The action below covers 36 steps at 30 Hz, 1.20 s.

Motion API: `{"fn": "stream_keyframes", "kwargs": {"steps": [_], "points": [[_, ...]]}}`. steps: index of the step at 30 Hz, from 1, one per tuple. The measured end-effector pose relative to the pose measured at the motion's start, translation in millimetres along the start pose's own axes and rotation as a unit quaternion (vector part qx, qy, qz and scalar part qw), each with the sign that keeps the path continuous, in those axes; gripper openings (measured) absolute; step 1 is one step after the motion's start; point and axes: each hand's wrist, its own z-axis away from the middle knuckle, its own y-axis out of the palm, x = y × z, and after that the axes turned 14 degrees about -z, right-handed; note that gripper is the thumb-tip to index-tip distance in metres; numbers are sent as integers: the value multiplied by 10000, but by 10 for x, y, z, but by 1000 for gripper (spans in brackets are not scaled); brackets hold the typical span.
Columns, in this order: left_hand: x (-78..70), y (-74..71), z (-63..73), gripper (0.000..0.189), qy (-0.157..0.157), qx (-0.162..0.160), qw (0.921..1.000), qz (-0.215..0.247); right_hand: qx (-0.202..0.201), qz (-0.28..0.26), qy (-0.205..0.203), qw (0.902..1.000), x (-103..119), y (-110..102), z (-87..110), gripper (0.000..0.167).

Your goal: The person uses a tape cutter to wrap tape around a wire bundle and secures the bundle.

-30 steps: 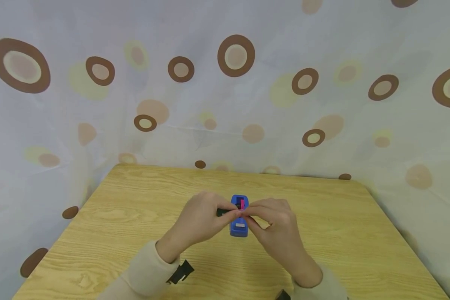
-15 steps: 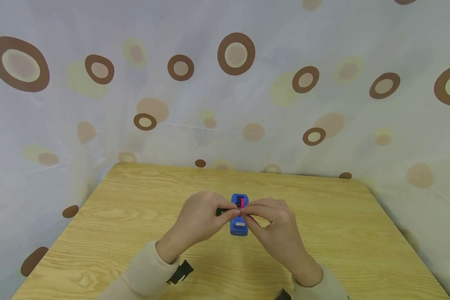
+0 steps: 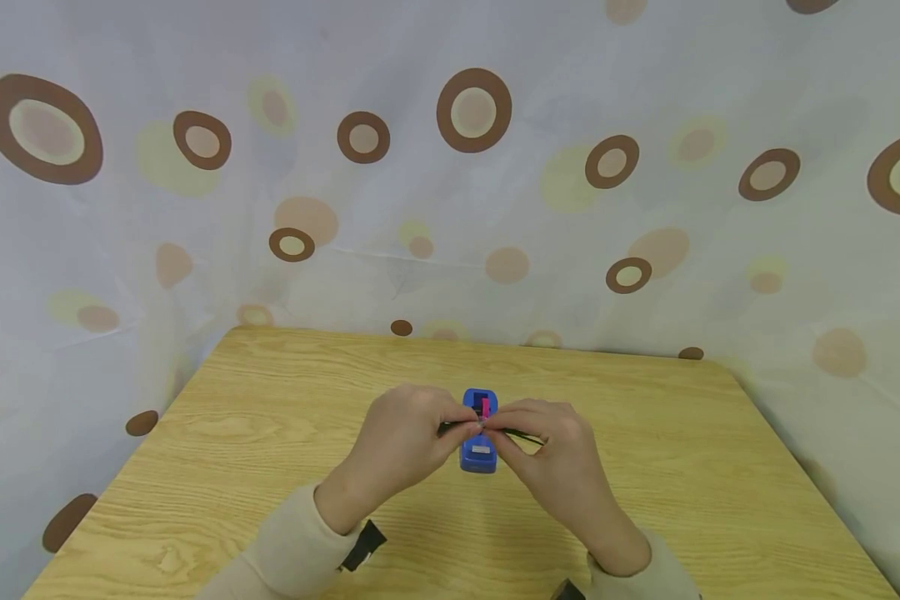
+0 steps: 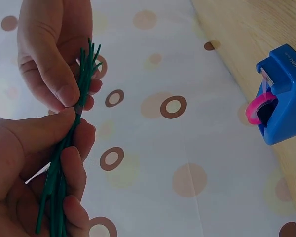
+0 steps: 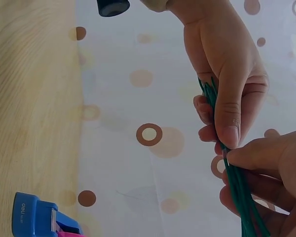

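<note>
A bundle of thin green stem-like strands (image 4: 56, 173) is held between both hands. My left hand (image 3: 405, 437) grips it with the thumb and curled fingers, as the left wrist view shows. Right beside that, my right hand (image 3: 555, 458) pinches the bundle near its splayed end, thumb against fingers. A small band that looks like tape (image 4: 79, 109) shows on the strands between the two thumbs; fingers partly hide it. Beyond the hands in the head view, a blue tape dispenser (image 3: 479, 461) with a pink roll (image 4: 259, 108) stands on the table, apart from the bundle.
The wood-grain table (image 3: 270, 400) extends around the hands and dispenser. A pale curtain with brown rings (image 3: 390, 208) hangs behind it and at both sides. Black straps (image 3: 363, 546) show at the wrists by the beige sleeves.
Dark strands now show past the right fingers in the head view, and less of the bundle's dark part shows by the left hand. Both hands keep nearly the same place; the dispenser has not moved.
</note>
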Motion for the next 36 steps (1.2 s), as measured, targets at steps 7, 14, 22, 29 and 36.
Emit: {"fn": "stream_keyframes", "kwargs": {"steps": [7,14,22,29,36], "points": [[-10,25,4,8,245,-361,9988,-209,95,349,-78,9993,27,-27,-11,23],[3,44,8,10,408,-602,9968,-328,271,-496,132,9983,9,-60,-27,21],[-6,57,15,10,480,-951,9938,-309,304,-694,870,9933,-17,-68,-5,18],[1,92,23,11,461,-1054,9930,-285,350,-861,1223,9881,-23,-51,4,17],[9,118,28,11,360,-891,9952,-209,408,-875,1279,9871,-47,-42,21,16]]}}
